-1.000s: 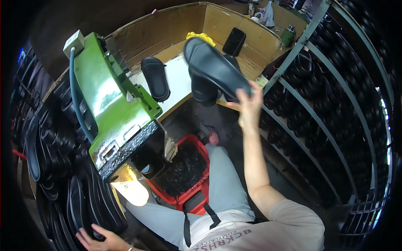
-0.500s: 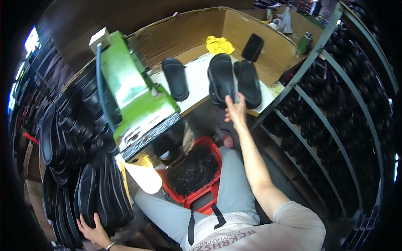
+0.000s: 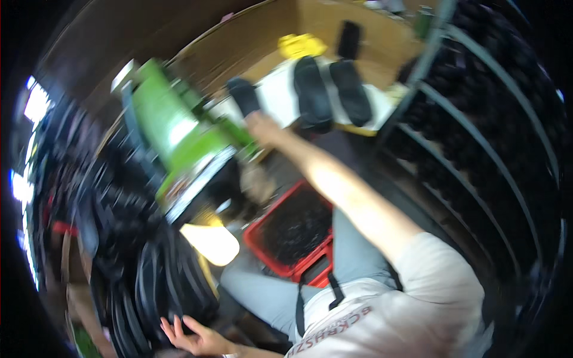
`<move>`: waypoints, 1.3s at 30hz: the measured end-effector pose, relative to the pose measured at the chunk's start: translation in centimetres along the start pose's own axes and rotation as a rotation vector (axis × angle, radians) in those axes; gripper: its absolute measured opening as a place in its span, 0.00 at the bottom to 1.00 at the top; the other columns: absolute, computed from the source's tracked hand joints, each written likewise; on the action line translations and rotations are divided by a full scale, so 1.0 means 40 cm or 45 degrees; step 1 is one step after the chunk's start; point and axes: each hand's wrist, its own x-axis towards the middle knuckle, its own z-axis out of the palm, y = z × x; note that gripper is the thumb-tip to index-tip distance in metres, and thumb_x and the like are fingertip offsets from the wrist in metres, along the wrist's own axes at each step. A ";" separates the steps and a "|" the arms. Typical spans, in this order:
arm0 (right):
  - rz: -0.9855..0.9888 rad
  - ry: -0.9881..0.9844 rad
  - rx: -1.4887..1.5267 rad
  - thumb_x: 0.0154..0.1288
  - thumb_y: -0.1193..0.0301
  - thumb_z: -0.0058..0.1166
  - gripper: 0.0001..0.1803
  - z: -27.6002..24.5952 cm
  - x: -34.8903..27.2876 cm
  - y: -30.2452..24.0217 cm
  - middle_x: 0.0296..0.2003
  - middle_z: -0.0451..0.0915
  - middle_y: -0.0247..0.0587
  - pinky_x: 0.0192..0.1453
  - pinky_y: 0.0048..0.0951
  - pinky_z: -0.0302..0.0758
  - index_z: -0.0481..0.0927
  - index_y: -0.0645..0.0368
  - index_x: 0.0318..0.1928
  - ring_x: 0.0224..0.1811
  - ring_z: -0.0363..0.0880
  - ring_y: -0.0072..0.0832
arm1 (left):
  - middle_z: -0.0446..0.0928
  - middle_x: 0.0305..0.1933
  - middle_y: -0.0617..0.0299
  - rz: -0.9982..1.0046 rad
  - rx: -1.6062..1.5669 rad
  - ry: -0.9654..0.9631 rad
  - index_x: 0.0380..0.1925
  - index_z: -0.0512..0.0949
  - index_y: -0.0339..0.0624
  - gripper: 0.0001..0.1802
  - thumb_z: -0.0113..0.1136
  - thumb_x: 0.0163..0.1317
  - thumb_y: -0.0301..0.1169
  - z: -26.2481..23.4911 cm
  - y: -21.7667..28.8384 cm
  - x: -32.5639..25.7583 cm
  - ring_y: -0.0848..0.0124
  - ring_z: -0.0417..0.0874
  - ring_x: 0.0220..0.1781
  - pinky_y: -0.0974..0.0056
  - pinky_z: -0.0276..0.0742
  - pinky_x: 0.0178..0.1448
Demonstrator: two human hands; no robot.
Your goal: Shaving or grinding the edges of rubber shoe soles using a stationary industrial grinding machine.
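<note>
Three black shoe soles lie on a white tabletop (image 3: 278,98): a left sole (image 3: 242,94), a middle sole (image 3: 313,95) and a right sole (image 3: 350,92). At the near end of the left one is my right hand (image 3: 264,128), overlapping it. Motion blur smears its fingers, so whether they grip the sole does not show. Low on the left, my left hand (image 3: 200,340) is open, palm turned up and fingers spread, with nothing in it. It is beside a row of upright black soles (image 3: 164,283).
A green machine (image 3: 173,125) with a lit lamp (image 3: 212,243) stands left of the table. Between my legs sits a red bin (image 3: 253,238) of black scraps. Cardboard walls (image 3: 250,42) hold a yellow cloth (image 3: 301,45). A metal rack (image 3: 456,107) rises at right.
My right hand has moved left from the middle soles to the left sole. My left hand has come away from the row of soles and turned palm up. The whole view has shifted.
</note>
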 end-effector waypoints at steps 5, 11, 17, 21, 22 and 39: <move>-0.123 0.345 -0.089 0.42 0.68 0.62 0.29 -0.029 -0.118 -0.227 0.44 0.72 0.46 0.53 0.35 0.68 0.73 0.66 0.47 0.51 0.69 0.38 | 0.79 0.40 0.49 -0.060 -0.523 -0.276 0.34 0.78 0.31 0.08 0.61 0.60 0.27 0.095 0.082 -0.104 0.57 0.80 0.36 0.57 0.78 0.41; -0.250 0.760 -0.053 0.46 0.73 0.52 0.06 -0.065 -0.336 -0.128 0.26 0.71 0.34 0.38 0.30 0.68 0.74 0.58 0.29 0.31 0.72 0.31 | 0.75 0.53 0.53 -0.410 -1.151 -1.069 0.49 0.74 0.32 0.16 0.56 0.60 0.20 0.305 0.226 -0.280 0.65 0.76 0.53 0.62 0.68 0.61; -0.036 0.984 0.492 0.41 0.79 0.64 0.16 -0.274 -0.553 -0.365 0.30 0.75 0.42 0.30 0.32 0.72 0.74 0.63 0.33 0.30 0.75 0.34 | 0.59 0.68 0.43 0.040 -1.043 -0.729 0.64 0.59 0.32 0.39 0.65 0.56 0.36 0.350 0.366 -0.324 0.52 0.57 0.70 0.52 0.52 0.72; 0.263 0.897 1.062 0.46 0.79 0.66 0.15 -0.372 -0.656 -0.557 0.29 0.75 0.42 0.31 0.28 0.75 0.74 0.63 0.34 0.29 0.78 0.33 | 0.65 0.62 0.40 -0.678 -1.313 -0.957 0.60 0.62 0.30 0.29 0.53 0.65 0.38 0.432 0.088 -0.611 0.48 0.67 0.62 0.50 0.62 0.66; 0.274 0.882 1.164 0.49 0.78 0.66 0.15 -0.383 -0.661 -0.545 0.31 0.75 0.42 0.31 0.28 0.75 0.74 0.63 0.36 0.29 0.78 0.30 | 0.69 0.59 0.41 -0.912 -1.519 -1.021 0.59 0.64 0.31 0.26 0.50 0.66 0.37 0.428 0.046 -0.643 0.48 0.72 0.57 0.51 0.66 0.63; 0.870 -0.620 2.195 0.57 0.72 0.64 0.20 -0.113 -0.929 -0.471 0.44 0.80 0.37 0.50 0.25 0.72 0.76 0.66 0.50 0.43 0.76 0.22 | 0.76 0.28 0.66 -0.507 -1.228 -1.299 0.31 0.78 0.33 0.07 0.65 0.53 0.23 0.292 0.353 -0.151 0.81 0.72 0.29 0.74 0.68 0.34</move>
